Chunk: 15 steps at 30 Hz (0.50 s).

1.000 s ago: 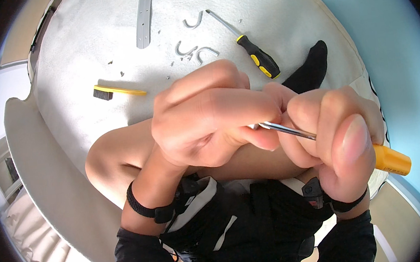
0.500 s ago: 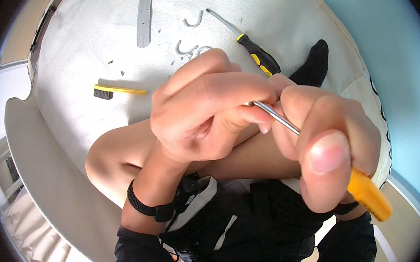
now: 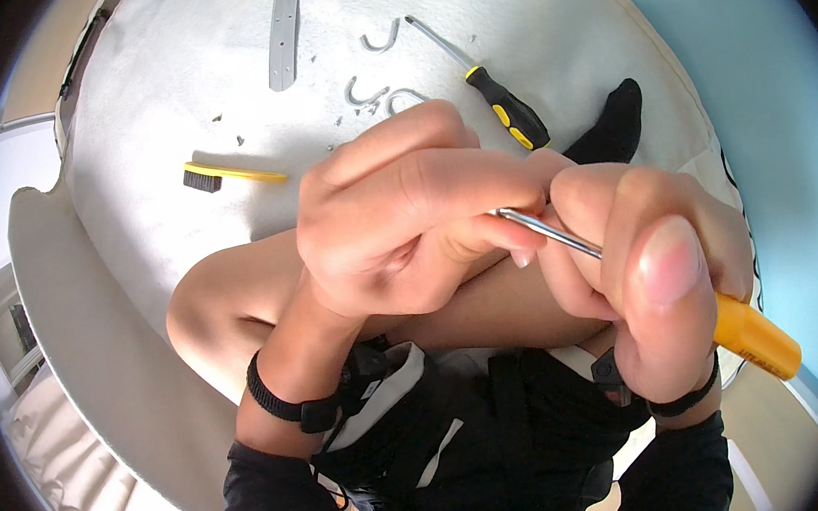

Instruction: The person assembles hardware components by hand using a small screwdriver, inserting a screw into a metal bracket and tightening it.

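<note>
My right hand (image 3: 659, 277) is closed around a small screwdriver with an orange-yellow handle (image 3: 759, 340), which sticks out past the palm at the lower right. Its thin metal shaft (image 3: 563, 234) points left and slightly up to my left hand (image 3: 396, 222). The left fingers are curled, thumb and index finger pinched together right at the shaft's tip. Whatever lies between them is hidden. Both hands hover close together above my crossed legs.
On the white padded surface (image 3: 163, 112) lie a black-and-yellow screwdriver (image 3: 508, 110), several grey hooks (image 3: 380, 39), a perforated metal strip (image 3: 283, 38), a yellow-handled brush (image 3: 236, 173) and small dark bits. My black-socked foot (image 3: 612, 126) rests at right, near a blue wall (image 3: 746, 109).
The orange-yellow screwdriver has tilted flatter, its handle swinging up and to the right with my right hand. My left hand has barely shifted, keeping its pinch at the tip.
</note>
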Each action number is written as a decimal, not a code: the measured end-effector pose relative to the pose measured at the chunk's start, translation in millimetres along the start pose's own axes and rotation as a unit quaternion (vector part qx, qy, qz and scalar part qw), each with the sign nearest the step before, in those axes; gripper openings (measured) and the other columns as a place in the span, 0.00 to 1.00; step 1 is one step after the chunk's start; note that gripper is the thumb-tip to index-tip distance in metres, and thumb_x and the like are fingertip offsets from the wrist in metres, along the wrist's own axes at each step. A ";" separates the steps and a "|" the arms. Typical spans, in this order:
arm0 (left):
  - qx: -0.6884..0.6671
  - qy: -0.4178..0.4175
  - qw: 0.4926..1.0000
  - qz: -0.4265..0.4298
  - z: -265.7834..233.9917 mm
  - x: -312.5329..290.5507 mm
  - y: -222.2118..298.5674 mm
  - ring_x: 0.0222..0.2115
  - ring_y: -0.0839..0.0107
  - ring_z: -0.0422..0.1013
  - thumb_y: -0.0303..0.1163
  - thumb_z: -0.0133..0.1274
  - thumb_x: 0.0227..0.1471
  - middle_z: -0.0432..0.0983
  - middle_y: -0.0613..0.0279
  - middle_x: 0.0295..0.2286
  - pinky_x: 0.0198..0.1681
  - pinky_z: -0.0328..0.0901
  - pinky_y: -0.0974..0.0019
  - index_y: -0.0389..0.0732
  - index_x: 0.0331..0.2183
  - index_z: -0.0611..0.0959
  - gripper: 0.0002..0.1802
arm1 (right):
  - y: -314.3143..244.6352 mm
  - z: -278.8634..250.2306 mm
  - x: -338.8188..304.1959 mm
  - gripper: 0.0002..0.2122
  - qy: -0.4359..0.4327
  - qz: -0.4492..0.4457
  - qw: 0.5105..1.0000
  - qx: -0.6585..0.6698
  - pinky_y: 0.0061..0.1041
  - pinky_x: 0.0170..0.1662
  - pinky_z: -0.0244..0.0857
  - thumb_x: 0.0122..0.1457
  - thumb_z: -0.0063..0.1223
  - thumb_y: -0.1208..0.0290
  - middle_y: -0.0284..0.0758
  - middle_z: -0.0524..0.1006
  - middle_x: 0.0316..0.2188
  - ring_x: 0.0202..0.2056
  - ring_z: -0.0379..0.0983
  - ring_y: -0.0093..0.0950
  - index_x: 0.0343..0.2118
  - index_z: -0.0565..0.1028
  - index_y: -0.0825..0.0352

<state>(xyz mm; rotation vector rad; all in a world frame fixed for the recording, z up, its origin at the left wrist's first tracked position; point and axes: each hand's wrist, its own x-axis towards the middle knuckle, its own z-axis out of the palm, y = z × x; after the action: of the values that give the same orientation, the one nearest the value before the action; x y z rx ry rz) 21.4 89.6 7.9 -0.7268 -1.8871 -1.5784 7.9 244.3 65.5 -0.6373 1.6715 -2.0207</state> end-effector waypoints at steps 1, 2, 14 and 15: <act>0.005 0.019 1.000 -0.004 1.8 0.5 -0.1 0.13 0.81 0.57 0.35 0.53 0.50 0.64 0.64 0.19 0.13 0.57 0.75 0.33 0.29 0.75 0.13 | 0.4 0.2 0.5 0.20 0.005 -0.004 1.000 -0.005 0.17 0.16 0.40 0.60 0.38 0.55 0.26 0.55 0.12 0.11 0.46 0.14 0.15 0.56 0.61; 0.001 0.049 0.999 -0.009 5.4 1.3 -0.7 0.13 0.81 0.58 0.34 0.56 0.47 0.65 0.65 0.17 0.13 0.54 0.77 0.34 0.28 0.78 0.11 | 0.4 0.7 0.3 0.20 0.008 -0.010 1.000 -0.009 0.17 0.16 0.40 0.60 0.38 0.55 0.26 0.55 0.12 0.11 0.46 0.14 0.16 0.56 0.61; -0.035 0.029 0.999 -0.008 10.8 3.5 6.8 0.13 0.79 0.59 0.35 0.60 0.41 0.64 0.66 0.14 0.13 0.52 0.77 0.36 0.28 0.80 0.13 | -6.1 -13.9 1.3 0.18 -0.028 0.019 0.998 0.050 0.19 0.20 0.45 0.61 0.33 0.58 0.25 0.55 0.12 0.11 0.47 0.14 0.16 0.56 0.59; -0.032 0.023 0.999 -0.008 10.2 4.9 7.2 0.13 0.79 0.59 0.35 0.60 0.41 0.64 0.66 0.14 0.13 0.52 0.77 0.36 0.28 0.80 0.13 | -7.1 -15.3 1.2 0.18 -0.031 0.019 0.998 0.055 0.19 0.21 0.46 0.61 0.33 0.58 0.25 0.55 0.12 0.11 0.47 0.14 0.16 0.56 0.59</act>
<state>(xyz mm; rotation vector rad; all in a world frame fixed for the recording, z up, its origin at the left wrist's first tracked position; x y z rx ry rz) 22.4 101.1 14.9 -0.6977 -1.8212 -1.6570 -2.6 256.7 70.1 -0.6184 1.5144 -2.0293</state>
